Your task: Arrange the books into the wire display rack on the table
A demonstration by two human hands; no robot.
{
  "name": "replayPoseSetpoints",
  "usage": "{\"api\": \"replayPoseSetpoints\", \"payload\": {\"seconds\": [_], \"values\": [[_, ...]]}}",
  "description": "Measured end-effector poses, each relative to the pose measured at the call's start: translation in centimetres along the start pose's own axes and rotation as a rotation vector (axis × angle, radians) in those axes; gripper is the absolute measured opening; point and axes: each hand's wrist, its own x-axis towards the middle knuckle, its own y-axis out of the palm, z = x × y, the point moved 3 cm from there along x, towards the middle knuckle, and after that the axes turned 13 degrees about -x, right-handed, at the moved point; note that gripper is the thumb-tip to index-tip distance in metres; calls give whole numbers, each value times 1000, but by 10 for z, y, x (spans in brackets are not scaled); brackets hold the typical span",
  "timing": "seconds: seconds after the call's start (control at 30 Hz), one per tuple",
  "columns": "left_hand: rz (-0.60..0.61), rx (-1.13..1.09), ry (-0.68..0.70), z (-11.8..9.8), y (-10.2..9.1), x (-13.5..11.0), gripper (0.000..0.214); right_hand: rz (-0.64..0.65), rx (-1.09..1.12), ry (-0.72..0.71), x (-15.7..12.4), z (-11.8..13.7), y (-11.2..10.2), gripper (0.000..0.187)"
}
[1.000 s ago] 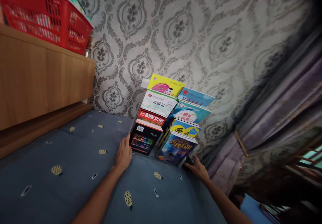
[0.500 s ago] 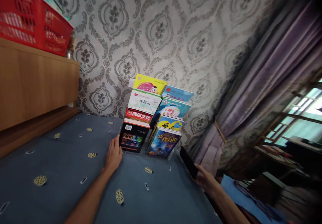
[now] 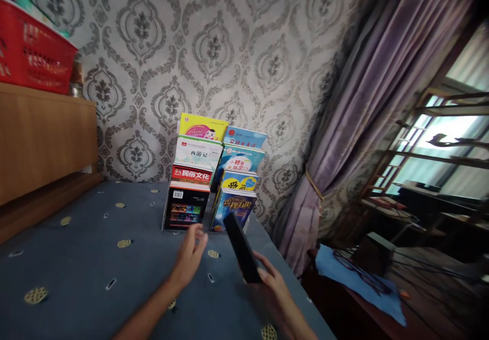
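My right hand (image 3: 273,281) grips one end of a long, flat black rectangular object (image 3: 241,248), held tilted above the bedding; what kind of thing it is I cannot make out. To its left, my left hand (image 3: 191,252) is empty, thumb and fingers apart and slightly bent, in front of the books. Two columns of children's books stand in stepped rows against the wall. A black-covered book (image 3: 185,208) fronts the left column, with a yellow book (image 3: 202,125) at its back. Fronting the right column is a dark blue book (image 3: 233,205), partly hidden by the black object.
Blue bedding (image 3: 84,274) with pineapple prints covers the surface under the books. At left, a red basket (image 3: 46,60) sits on a wooden cabinet (image 3: 42,141). A purple curtain (image 3: 332,121) hangs at right, near a blue cloth (image 3: 355,284) with glasses on it.
My left hand has left the side of the black-covered book and moved right. My right hand has brought the black object leftward, in front of the books. The view has turned to the right.
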Motion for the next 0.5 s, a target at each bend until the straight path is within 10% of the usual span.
{"api": "replayPoseSetpoints", "payload": {"seconds": [0.17,0.5], "values": [[40,-535,-414,4,20,-26,74,196,-90,-79,-6,4,73,72],[-346,-806,-633,17,-27,-12,65,41,-379,-265,-2,-6,140,76]]}}
